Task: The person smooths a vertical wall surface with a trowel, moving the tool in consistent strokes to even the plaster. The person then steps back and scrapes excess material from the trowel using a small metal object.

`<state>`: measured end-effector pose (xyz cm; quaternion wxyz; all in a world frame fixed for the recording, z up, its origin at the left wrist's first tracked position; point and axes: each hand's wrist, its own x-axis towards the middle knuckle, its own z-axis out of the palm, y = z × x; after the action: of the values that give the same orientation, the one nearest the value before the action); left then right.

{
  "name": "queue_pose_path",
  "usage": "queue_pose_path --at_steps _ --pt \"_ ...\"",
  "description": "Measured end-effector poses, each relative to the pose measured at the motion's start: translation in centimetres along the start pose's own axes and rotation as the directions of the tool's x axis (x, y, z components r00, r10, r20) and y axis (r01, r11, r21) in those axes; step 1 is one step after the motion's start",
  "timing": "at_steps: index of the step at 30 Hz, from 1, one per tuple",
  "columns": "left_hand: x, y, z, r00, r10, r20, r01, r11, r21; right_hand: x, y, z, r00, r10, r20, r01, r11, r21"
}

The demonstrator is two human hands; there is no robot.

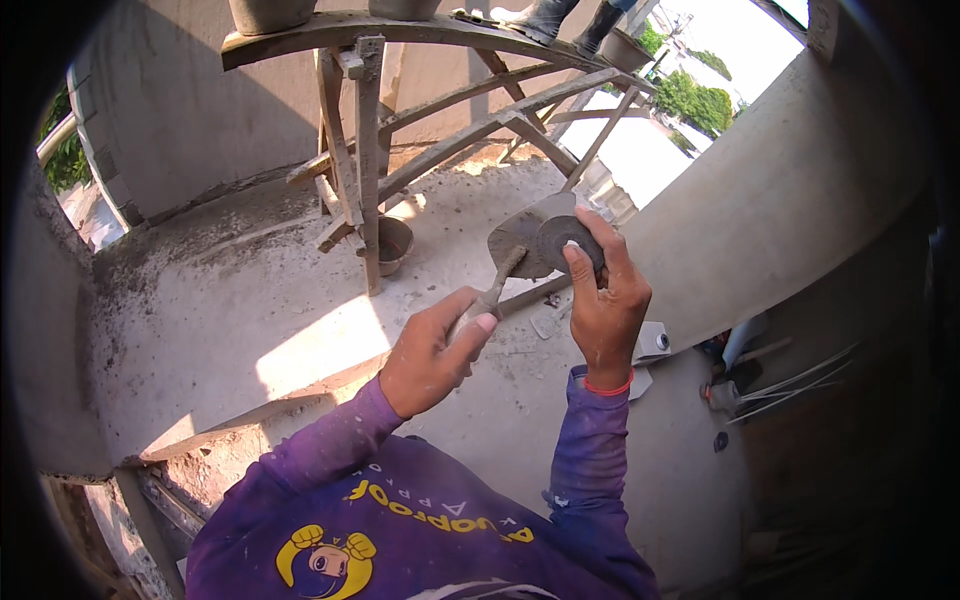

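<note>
1. Head view: left hand [435, 352] clamped round one trowel [508, 238] by its handle, blade ahead.
2. Right hand [617, 298] grips one round grey disc [568, 243], overlapping the blade; contact unclear.
3. Beyond both: one floor bucket [397, 263], two boots [600, 28] on one plank [300, 40].

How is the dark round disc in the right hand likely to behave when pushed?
The dark round disc is probably stiff: its outline looks undistorted in the right hand. Its circular rim suggests it could roll on edge. Its matt face looks unlikely to be slippery.
</note>
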<state>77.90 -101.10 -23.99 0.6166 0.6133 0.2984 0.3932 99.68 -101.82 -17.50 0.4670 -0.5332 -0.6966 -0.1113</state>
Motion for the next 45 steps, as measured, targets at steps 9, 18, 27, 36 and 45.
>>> queue_pose_path --at_steps 9,18,27,36,45 --pt "0.0 0.0 0.2 0.999 -0.021 0.033 0.024 0.997 -0.080 -1.4 0.0 0.5 0.971 0.126 -0.205 -0.127 0.992 0.009" --pt "0.4 -0.5 0.5 0.997 -0.059 0.055 0.066 0.989 -0.133 -2.2 -1.3 -0.2 0.993 0.113 0.013 -0.113 0.994 -0.012" --pt "0.6 -0.5 1.0 0.998 -0.051 0.042 0.052 0.998 -0.030 -1.2 0.1 0.0 0.980 0.106 -0.171 -0.128 0.984 -0.125" --pt "0.6 -1.8 1.7 0.996 0.090 0.008 -0.090 0.984 0.154 0.4 0.7 0.9 0.935 0.060 -0.349 -0.081 0.996 -0.047" --pt "0.7 -1.6 1.3 0.986 0.165 0.026 -0.166 0.954 0.250 0.3 -0.4 0.1 0.997 -0.047 -0.055 0.042 0.994 -0.097"
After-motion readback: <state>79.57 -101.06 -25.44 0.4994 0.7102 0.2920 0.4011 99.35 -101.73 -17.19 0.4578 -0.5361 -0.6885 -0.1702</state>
